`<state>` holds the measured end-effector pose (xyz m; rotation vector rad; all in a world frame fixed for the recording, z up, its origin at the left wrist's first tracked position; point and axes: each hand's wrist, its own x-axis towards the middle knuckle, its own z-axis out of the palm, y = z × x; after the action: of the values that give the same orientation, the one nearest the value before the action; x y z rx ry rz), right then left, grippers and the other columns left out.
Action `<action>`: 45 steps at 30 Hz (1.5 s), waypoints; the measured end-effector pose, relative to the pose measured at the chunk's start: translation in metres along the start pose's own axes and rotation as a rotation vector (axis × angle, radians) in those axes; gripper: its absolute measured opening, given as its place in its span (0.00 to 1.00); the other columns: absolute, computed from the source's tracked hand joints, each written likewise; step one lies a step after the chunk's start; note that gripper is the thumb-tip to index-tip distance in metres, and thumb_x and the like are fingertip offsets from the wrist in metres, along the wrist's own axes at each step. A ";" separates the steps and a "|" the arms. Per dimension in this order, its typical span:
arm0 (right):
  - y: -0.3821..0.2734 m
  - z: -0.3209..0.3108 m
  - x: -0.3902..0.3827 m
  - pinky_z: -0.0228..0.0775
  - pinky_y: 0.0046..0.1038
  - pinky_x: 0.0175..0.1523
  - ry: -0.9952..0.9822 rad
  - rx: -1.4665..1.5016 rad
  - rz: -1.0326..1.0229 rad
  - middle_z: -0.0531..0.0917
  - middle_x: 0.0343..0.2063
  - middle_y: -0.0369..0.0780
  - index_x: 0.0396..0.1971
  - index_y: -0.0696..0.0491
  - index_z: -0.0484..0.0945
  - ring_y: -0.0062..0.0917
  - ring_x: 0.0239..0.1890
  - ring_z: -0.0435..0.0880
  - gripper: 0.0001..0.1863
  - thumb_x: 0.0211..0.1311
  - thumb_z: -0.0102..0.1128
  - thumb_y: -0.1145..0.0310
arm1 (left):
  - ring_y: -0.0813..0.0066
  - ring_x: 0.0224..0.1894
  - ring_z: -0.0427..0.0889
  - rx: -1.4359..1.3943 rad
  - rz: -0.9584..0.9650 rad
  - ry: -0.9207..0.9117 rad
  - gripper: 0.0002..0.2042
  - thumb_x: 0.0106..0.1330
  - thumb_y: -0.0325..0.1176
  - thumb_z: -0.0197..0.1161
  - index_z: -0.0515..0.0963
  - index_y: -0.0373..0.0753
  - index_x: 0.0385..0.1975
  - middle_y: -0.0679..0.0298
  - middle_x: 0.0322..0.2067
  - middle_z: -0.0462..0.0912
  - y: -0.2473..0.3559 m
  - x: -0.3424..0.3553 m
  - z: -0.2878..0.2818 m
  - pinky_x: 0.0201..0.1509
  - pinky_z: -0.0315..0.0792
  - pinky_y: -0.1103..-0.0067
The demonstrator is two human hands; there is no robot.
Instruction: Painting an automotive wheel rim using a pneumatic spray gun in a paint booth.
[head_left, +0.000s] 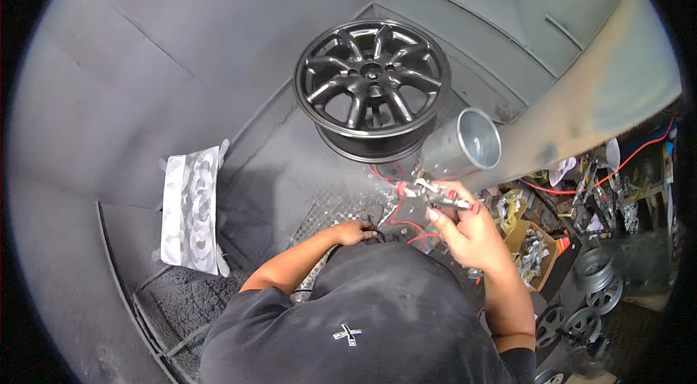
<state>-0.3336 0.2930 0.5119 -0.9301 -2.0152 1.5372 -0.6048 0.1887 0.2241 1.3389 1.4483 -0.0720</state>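
My right hand [465,228] is wrapped round a metal spray gun [428,195] with red fittings. Above the gun tilts a large grey cup [443,152], its round end facing up and right; it appears joined to the gun. A glossy black multi-spoke wheel rim [372,72] lies face up just beyond, apart from the gun. My left hand [352,232] is held low in front of my body, its fingers curled at something dark that I cannot make out. A thin red hose [396,218] loops between my hands, below the gun.
Grey walls [145,35] enclose the corner behind the rim. At the left stands a white panel with grey circular marks [190,210], above dark fleecy material [189,311]. To the right are a cardboard box [534,253] of clutter, several wheel rims [584,326] and another red hose [566,192].
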 end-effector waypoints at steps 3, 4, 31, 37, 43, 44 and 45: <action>-0.028 -0.002 0.046 0.73 0.28 0.44 0.050 0.079 0.115 0.81 0.29 0.39 0.57 0.57 0.69 0.24 0.31 0.80 0.18 0.70 0.56 0.72 | 0.50 0.61 0.76 -0.031 0.069 -0.004 0.29 0.70 0.51 0.56 0.71 0.38 0.64 0.50 0.58 0.79 -0.016 0.020 -0.027 0.65 0.68 0.65; -0.032 -0.004 0.061 0.70 0.25 0.41 0.095 0.032 0.036 0.79 0.29 0.35 0.56 0.57 0.69 0.20 0.30 0.76 0.17 0.70 0.55 0.74 | 0.53 0.60 0.77 -0.080 0.093 0.033 0.28 0.69 0.48 0.57 0.70 0.37 0.64 0.49 0.57 0.79 -0.031 0.033 -0.031 0.64 0.69 0.66; -0.040 -0.116 0.135 0.71 0.32 0.43 0.656 -0.587 0.334 0.80 0.31 0.44 0.59 0.60 0.69 0.27 0.33 0.77 0.21 0.69 0.55 0.71 | 0.67 0.41 0.84 -1.333 -0.065 0.523 0.12 0.72 0.37 0.51 0.80 0.41 0.45 0.65 0.39 0.86 -0.103 0.090 -0.231 0.46 0.77 0.66; -0.035 -0.110 0.080 0.69 0.31 0.56 0.537 -0.614 0.250 0.80 0.41 0.47 0.56 0.60 0.70 0.32 0.45 0.79 0.19 0.67 0.55 0.74 | 0.69 0.37 0.77 -1.314 -0.122 0.699 0.11 0.67 0.33 0.55 0.78 0.37 0.45 0.61 0.40 0.82 -0.031 0.130 -0.101 0.44 0.74 0.69; -0.053 -0.094 0.061 0.71 0.25 0.49 0.311 -0.128 0.442 0.80 0.39 0.37 0.54 0.59 0.72 0.19 0.40 0.75 0.17 0.65 0.57 0.80 | 0.66 0.51 0.79 -0.670 0.219 0.079 0.27 0.61 0.26 0.58 0.67 0.29 0.64 0.53 0.53 0.80 0.034 0.137 -0.044 0.52 0.73 0.73; -0.054 -0.089 0.061 0.71 0.25 0.49 0.298 -0.128 0.436 0.80 0.39 0.37 0.54 0.59 0.72 0.19 0.40 0.75 0.17 0.65 0.57 0.80 | 0.65 0.52 0.79 -0.726 0.116 0.027 0.29 0.62 0.23 0.57 0.64 0.32 0.67 0.57 0.56 0.78 0.033 0.143 -0.042 0.53 0.74 0.74; -0.053 -0.086 0.058 0.71 0.25 0.47 0.288 -0.066 0.384 0.79 0.38 0.36 0.54 0.60 0.72 0.18 0.39 0.75 0.18 0.65 0.59 0.80 | 0.65 0.52 0.79 -0.725 0.117 0.021 0.29 0.62 0.23 0.57 0.64 0.32 0.67 0.57 0.56 0.78 0.039 0.136 -0.047 0.53 0.74 0.74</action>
<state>-0.3261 0.3840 0.5838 -1.5406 -1.7609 1.4238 -0.5727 0.3232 0.1685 0.8167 1.2326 0.5009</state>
